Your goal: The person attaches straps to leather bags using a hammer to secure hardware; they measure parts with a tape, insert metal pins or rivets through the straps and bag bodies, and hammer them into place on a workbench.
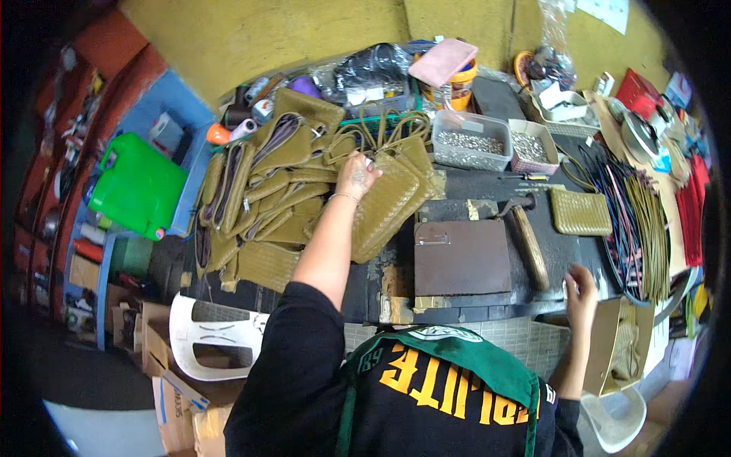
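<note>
My left hand (356, 179) is stretched over the table, fingers closed at the upper edge of an olive woven pouch (390, 204). A small white bit shows by its fingertips. Left of it lies a heap of olive pouches (263, 206), some with open zippers. My right hand (581, 297) is curled near the table's front edge; a blurred dark streak beside it hides what it holds. Between the hands sits a brown square board (462, 259), with a wooden-handled hammer (531, 247) to its right. A small woven olive pouch (580, 212) lies beyond the hammer.
At the back stand a clear bin (472, 158) and a smaller box (531, 164) of metal pieces. Cord-like strips (647, 236) lie at right. A green jug (137, 186) stands far left; a white chair (217, 339) and an open carton (620, 350) flank me.
</note>
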Tool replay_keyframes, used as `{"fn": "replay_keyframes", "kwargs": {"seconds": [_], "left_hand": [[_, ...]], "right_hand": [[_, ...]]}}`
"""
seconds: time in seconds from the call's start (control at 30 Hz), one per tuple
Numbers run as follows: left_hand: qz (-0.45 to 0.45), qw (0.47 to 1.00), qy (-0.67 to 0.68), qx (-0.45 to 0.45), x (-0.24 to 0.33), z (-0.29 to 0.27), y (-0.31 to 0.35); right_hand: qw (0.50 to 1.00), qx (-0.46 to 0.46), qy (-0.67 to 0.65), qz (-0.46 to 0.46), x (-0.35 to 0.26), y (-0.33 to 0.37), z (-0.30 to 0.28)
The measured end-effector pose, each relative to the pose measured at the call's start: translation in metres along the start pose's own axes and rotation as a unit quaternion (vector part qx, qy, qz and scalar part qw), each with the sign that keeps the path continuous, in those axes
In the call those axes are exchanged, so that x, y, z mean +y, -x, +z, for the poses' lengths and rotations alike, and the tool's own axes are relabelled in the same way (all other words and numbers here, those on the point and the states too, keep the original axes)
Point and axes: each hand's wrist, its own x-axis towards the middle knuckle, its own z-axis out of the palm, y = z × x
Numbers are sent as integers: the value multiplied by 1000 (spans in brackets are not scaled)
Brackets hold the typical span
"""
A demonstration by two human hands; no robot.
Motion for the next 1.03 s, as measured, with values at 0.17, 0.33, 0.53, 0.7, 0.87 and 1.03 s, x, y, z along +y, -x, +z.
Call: {"fn": "replay_keyframes", "kwargs": {"seconds": [0.17, 0.33, 0.53, 0.7, 0.87, 1.03], "left_hand": [[256, 954, 155, 19, 35, -45, 43], [349, 916, 187, -65, 79, -84, 98], [399, 880, 190, -171, 60, -107, 131], [406, 872, 185, -202, 52, -99, 133], [420, 870, 149, -209, 58, -91, 137], [424, 877, 93, -207, 56, -83, 142]], "right_hand": [[953, -52, 63, -293, -154, -43, 55], [872, -194, 108, -437, -216, -85, 110], [796, -469, 55, -379, -203, -87, 131], [778, -572, -151, -210, -194, -75, 128], [736, -588, -245, -232, -177, -59, 134], [737, -645, -41, -198, -177, -62, 121]]}}
